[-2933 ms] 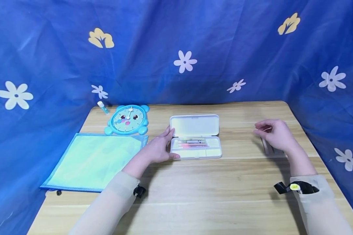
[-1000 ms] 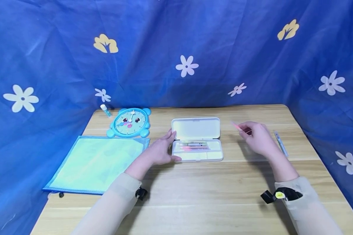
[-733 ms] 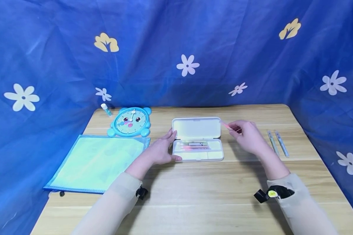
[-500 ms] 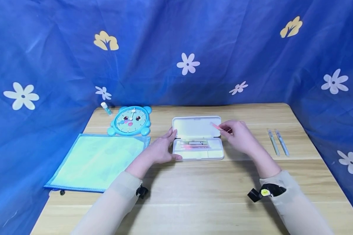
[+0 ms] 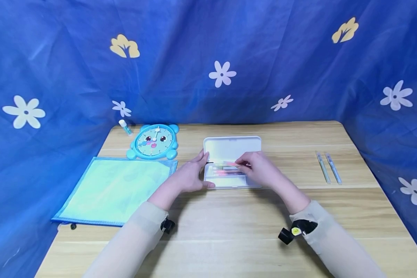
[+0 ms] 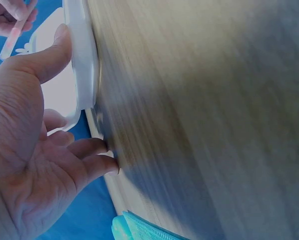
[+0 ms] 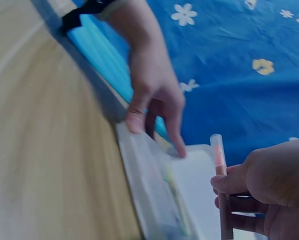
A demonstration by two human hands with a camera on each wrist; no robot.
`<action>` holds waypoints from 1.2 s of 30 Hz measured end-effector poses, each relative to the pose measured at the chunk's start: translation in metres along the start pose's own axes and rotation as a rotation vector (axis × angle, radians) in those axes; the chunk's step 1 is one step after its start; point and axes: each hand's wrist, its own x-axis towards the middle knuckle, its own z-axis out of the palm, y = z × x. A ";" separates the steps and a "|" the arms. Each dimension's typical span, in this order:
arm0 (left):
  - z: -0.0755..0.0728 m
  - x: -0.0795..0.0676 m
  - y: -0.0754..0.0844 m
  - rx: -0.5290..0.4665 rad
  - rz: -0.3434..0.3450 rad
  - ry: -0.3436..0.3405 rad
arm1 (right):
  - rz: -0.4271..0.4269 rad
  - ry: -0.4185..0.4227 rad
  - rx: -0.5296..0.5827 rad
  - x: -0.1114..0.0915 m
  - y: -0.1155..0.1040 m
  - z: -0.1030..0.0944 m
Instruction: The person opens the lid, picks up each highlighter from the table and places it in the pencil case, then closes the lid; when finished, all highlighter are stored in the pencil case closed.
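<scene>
Wooden tabletop [image 5: 229, 226]: spread left fingers [image 6: 95, 166] grip the case [image 5: 226, 181], right fingers [image 7: 247, 205] pinch 1 pen [image 7: 224, 209].

Bright light casts soft shadows across the table [image 5: 229, 227] — the wrist views dimmer, seemingly slightly blurred.

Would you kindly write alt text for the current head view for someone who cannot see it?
A right hand holds a pink pen over an open white pencil case while the left hand grips its left end. Two pens lie at right, a toy clock and blue-edged pouch at left.
</scene>
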 end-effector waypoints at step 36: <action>0.000 -0.001 -0.002 0.014 0.030 0.024 | -0.107 -0.213 -0.012 0.007 -0.009 0.045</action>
